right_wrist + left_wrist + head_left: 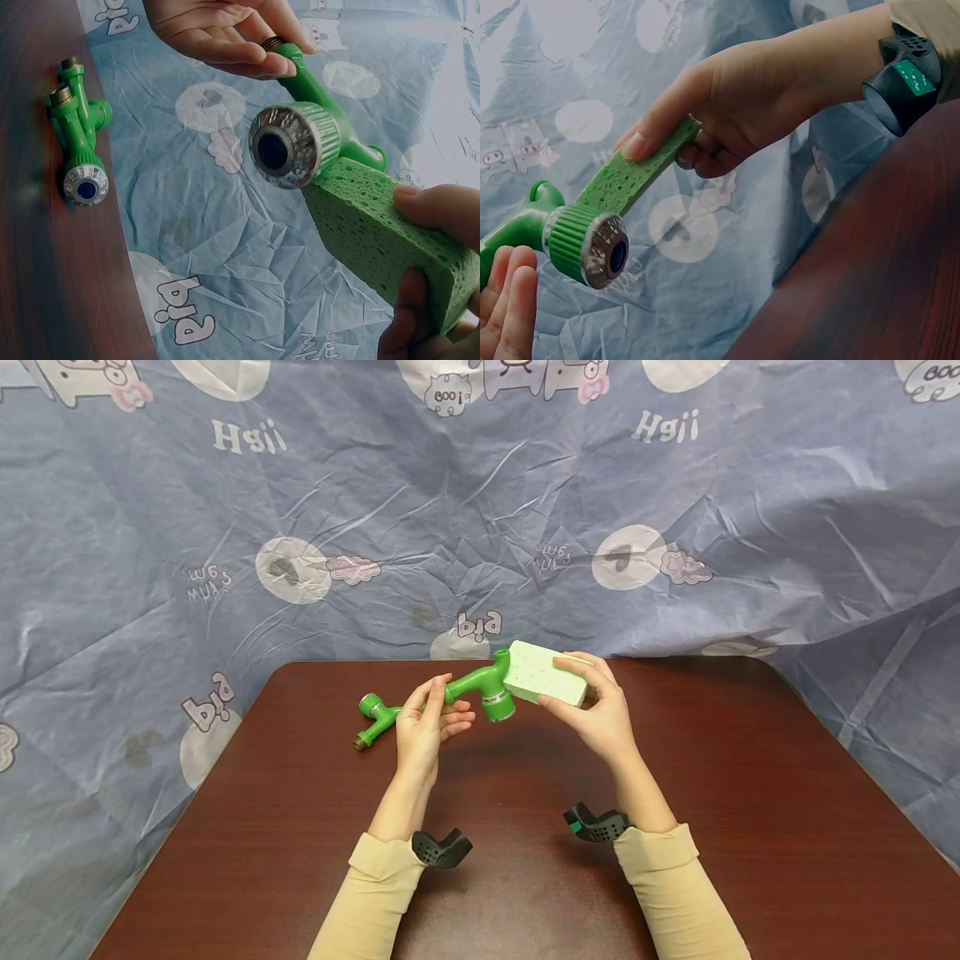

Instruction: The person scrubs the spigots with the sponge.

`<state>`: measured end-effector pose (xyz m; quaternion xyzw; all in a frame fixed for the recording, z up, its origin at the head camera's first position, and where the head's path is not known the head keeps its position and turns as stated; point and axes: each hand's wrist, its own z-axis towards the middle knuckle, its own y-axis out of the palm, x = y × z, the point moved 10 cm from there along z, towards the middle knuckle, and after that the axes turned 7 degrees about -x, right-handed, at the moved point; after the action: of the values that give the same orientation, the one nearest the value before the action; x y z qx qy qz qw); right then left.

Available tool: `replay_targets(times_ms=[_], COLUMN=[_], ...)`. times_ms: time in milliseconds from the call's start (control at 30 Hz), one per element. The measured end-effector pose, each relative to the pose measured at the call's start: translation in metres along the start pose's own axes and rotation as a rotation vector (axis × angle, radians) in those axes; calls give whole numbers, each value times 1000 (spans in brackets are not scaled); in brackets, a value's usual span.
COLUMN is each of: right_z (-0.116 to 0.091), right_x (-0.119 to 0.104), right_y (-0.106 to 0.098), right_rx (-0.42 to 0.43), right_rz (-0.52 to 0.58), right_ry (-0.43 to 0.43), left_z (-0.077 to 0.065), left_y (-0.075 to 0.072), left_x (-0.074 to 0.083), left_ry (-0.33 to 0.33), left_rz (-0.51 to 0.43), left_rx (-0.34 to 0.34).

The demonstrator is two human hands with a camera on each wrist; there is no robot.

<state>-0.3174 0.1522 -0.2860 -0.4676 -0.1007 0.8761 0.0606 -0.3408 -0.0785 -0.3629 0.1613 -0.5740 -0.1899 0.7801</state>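
My left hand (422, 727) pinches a green plastic tap (480, 679) by its threaded end, raised above the table. A silvery ring with a dark centre sits on the tap's ribbed end, plain in the left wrist view. In my right hand (600, 706) is a light green porous sponge (546, 673), gripped between thumb and fingers at its far end. The sponge's near end touches the tap beside the ribbed part. In the right wrist view the sponge (382, 232) lies against the held tap (319, 94).
What look like two more green taps (75, 124) lie together on the dark red-brown table (510, 860), left of my left hand. A blue-grey printed cloth (450, 510) hangs behind the table. Each wrist wears a black band (596, 824).
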Motion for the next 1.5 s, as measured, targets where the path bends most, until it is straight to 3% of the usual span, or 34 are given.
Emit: replay_targets(times_ms=[233, 400, 833, 1033, 1167, 1300, 1400, 1500], right_z=[0, 0, 1, 0, -1, 2, 3, -1], right_x=[0, -1, 0, 0, -1, 4, 9, 0], right_y=[-4, -6, -5, -11, -20, -11, 4, 17], right_rx=[28, 39, 36, 103, 191, 105, -8, -70], right_rz=[25, 33, 11, 7, 106, 209, 187, 129], right_ry=[3, -12, 0, 1, -85, -164, -162, -152], left_z=[-1, 0, -1, -2, -3, -4, -5, -7], left_y=[10, 10, 2, 0, -3, -3, 0, 4], left_x=[-1, -2, 17, 20, 20, 18, 16, 17], left_ry=[-46, -42, 128, 147, 149, 149, 157, 179], left_rz=[-7, 90, 332, 324, 325, 325, 332, 345], left_rx=[-106, -136, -34, 13, 52, 63, 56, 42])
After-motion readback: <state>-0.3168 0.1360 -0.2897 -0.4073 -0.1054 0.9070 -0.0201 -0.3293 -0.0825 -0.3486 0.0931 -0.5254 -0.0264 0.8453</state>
